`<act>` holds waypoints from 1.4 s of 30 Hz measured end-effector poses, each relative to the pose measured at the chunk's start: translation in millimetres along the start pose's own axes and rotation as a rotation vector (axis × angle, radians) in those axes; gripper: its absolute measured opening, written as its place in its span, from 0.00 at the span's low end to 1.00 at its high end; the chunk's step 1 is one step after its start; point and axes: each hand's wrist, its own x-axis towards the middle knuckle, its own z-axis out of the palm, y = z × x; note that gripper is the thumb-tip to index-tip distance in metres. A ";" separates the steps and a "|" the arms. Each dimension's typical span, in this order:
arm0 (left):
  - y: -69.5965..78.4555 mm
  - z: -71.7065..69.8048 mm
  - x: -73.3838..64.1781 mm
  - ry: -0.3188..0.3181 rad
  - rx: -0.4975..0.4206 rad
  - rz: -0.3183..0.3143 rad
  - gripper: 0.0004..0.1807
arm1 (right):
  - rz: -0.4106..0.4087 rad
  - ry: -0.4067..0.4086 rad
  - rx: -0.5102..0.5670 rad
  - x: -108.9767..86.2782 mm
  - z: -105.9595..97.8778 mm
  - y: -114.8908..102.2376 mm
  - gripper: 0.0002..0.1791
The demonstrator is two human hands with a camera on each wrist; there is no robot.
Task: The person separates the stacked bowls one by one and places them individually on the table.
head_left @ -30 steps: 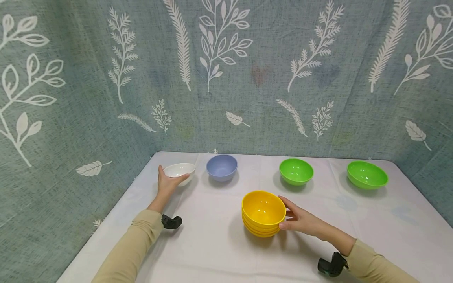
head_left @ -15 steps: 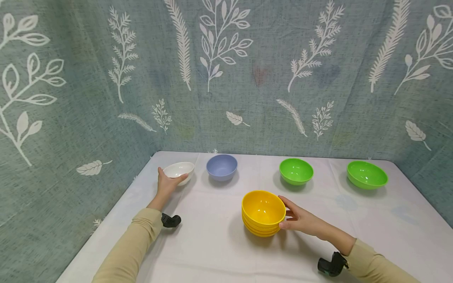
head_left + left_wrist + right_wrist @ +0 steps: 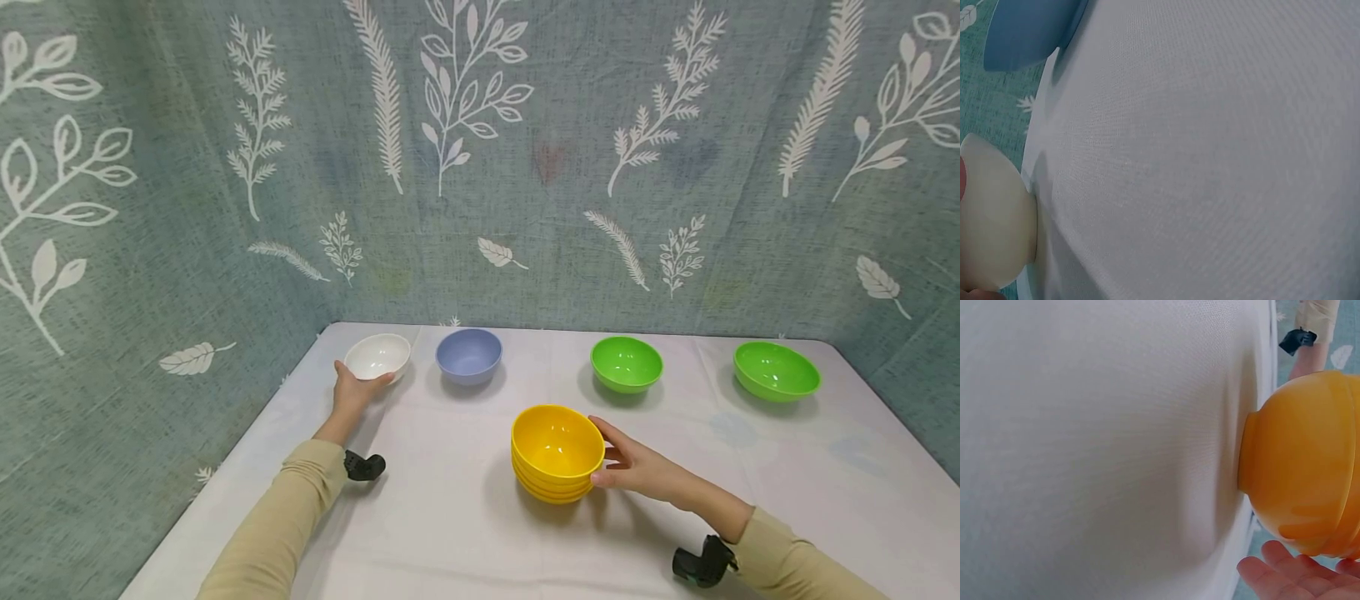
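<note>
At the far left of the table, my left hand (image 3: pixel 354 398) holds the near side of a white bowl (image 3: pixel 378 357), its thumb and fingers spread along the rim. In the left wrist view the white bowl (image 3: pixel 994 219) sits upright with its foot at the cloth. My right hand (image 3: pixel 637 468) is at the right side of a stack of yellow bowls (image 3: pixel 557 454), index finger near the rim and thumb lower down. In the right wrist view its fingers (image 3: pixel 1291 572) lie loosely extended along the side of the yellow bowls.
A blue bowl (image 3: pixel 469 357) stands just right of the white one. Two green bowls, one nearer the middle (image 3: pixel 627 365) and one at the far right (image 3: pixel 777 372), complete the back row. A patterned curtain (image 3: pixel 480 167) hangs behind the white-covered table (image 3: pixel 450 533).
The white bowl has gone from tilted toward the back to level, and my left fingers have shifted slightly down its near side. My right hand and the yellow stack have stayed put.
</note>
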 end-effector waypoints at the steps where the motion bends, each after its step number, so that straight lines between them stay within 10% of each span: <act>1: -0.1 -0.1 0.6 0.002 0.006 -0.005 0.63 | 0.000 0.000 0.000 -0.1 0.1 -0.1 0.47; 30: 4.0 2.4 10.6 0.057 -0.009 -0.018 0.57 | 0.005 0.003 0.003 0.2 0.0 0.8 0.47; 42: 10.2 -1.3 -4.7 0.096 0.043 0.147 0.58 | 0.012 0.003 0.002 0.5 -0.7 1.6 0.47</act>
